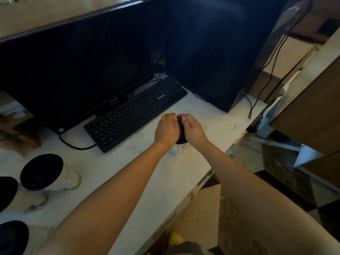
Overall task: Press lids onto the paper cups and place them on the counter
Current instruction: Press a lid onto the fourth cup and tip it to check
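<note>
Black lid (pixel 180 130) under both palms, L hand (pixel 166 130) & R hand (pixel 193 130) clamped round it on cup (pixel 177 149); next, prob. press till seated.

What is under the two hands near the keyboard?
A black lid sits on a white paper cup, with the left hand and right hand on top. The rim joint and cup contents are covered.

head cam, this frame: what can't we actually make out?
- Lid seating: head view, left hand and right hand cover its rim, so each grip's contact is unclear.
- Cup under it: only a sliver shows below the wrists; print too blurred to read.
- Two lidded cups at the left edge: cut off by the frame.
- Monitor screen: dark, nothing legible.
</note>
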A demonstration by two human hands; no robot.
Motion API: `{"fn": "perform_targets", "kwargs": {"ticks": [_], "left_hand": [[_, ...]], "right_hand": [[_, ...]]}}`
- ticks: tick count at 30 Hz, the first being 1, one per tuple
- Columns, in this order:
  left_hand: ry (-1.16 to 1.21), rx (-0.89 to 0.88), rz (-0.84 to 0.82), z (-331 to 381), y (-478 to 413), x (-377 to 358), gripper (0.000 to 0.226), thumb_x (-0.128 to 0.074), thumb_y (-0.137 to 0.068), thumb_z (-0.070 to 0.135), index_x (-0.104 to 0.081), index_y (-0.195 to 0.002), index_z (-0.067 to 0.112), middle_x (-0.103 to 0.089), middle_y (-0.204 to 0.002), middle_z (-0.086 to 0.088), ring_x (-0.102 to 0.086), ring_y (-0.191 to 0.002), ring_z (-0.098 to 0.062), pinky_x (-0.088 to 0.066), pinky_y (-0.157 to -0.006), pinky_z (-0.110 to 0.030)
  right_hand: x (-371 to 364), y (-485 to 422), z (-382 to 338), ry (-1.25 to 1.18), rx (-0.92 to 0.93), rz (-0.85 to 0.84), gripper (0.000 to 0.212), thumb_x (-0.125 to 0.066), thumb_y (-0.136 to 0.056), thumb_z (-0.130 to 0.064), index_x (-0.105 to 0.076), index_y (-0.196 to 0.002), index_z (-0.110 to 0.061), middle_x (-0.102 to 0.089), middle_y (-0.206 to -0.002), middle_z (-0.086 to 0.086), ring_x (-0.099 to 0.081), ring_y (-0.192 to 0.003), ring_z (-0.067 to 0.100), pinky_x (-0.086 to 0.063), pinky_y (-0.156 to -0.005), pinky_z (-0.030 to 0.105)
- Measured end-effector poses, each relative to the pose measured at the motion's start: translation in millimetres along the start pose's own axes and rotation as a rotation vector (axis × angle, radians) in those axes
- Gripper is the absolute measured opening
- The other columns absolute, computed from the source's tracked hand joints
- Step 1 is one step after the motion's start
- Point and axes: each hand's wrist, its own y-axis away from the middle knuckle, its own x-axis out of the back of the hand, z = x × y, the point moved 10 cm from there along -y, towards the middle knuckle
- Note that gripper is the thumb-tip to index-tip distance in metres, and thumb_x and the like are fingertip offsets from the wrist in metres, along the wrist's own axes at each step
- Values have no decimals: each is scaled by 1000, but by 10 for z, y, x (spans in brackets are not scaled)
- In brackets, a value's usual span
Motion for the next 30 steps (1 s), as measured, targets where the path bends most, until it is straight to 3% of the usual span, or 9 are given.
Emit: {"fn": "perform_targets", "kwargs": {"ticks": [4, 10, 14, 17, 20, 23, 26, 28, 30], "left_hand": [[-32, -86, -117, 60, -57, -44, 42, -28, -101, 19, -40, -140, 8, -39, -145, -14, -41, -131, -25, -30, -110, -32], [-272, -57, -259, 28, -108, -96, 50, -29, -100, 38, -28, -146, 18, -29, -151, -14, -24, -139, -31, -27, -112, -47], [-375, 40, -244, -32, -88, 2, 71, -37, -92, 58, -22, -146, 16, -29, -149, -16, -24, -138, -33, -33, -105, -47], [-297, 147, -196, -101, -66, 115, 93, -54, -79, 66, -18, -146, 12, -31, -147, -17, -27, -136, -35, -36, -102, -47], [-222, 158, -202, -116, -46, 124, 99, -61, -75, 64, -18, -146, 10, -31, -148, -18, -29, -135, -36, -35, -105, -46], [-103, 136, -224, -143, -55, 57, 85, -52, -84, 61, -24, -146, 11, -35, -147, -18, -33, -135, -36, -35, -108, -44], [31, 142, -155, -214, -51, 121, 64, -37, -94, 52, -33, -144, 12, -41, -145, -16, -37, -133, -33, -35, -108, -45], [55, 93, -56, -221, -5, 227, 55, -32, -98, 44, -38, -141, 11, -46, -142, -15, -40, -131, -31, -36, -107, -44], [46, 41, 20, -209, 105, 284, 53, -29, -99, 40, -36, -142, 11, -42, -146, -12, -37, -135, -29, -34, -109, -44]], "right_hand": [[45, 116, 60, -48, -96, 44, 34, -28, -100, -13, -55, -119, -5, -60, -118, 17, -54, -107, 26, -36, -84, 23], [123, 299, 112, -20, -155, 72, 38, -27, -101, -17, -51, -129, -8, -55, -129, 16, -51, -117, 28, -35, -89, 24], [172, 477, 165, -62, -204, 154, 39, -33, -99, -20, -50, -133, -10, -55, -133, 13, -52, -119, 28, -40, -97, 32], [162, 622, 164, -77, -216, 187, 42, -33, -100, -23, -45, -138, -10, -52, -137, 12, -50, -123, 27, -40, -99, 33], [106, 767, 127, 8, -185, 207, 44, -30, -101, -29, -38, -141, -11, -55, -132, 13, -54, -116, 29, -42, -81, 28], [11, 838, 117, 39, -161, 194, 45, -28, -101, -33, -35, -140, -13, -58, -124, 15, -58, -107, 32, -42, -73, 30], [46, 758, 116, 54, -159, 184, 48, -28, -101, -34, -33, -142, -10, -51, -135, 16, -49, -122, 35, -43, -95, 39], [145, 604, 46, 125, -89, 186, 50, -27, -101, -35, -29, -145, -11, -40, -147, 11, -36, -134, 32, -31, -110, 41], [157, 417, -78, 286, 36, 111, 48, -25, -101, -35, -29, -145, -18, -33, -152, 5, -27, -139, 28, -21, -115, 40]]}}
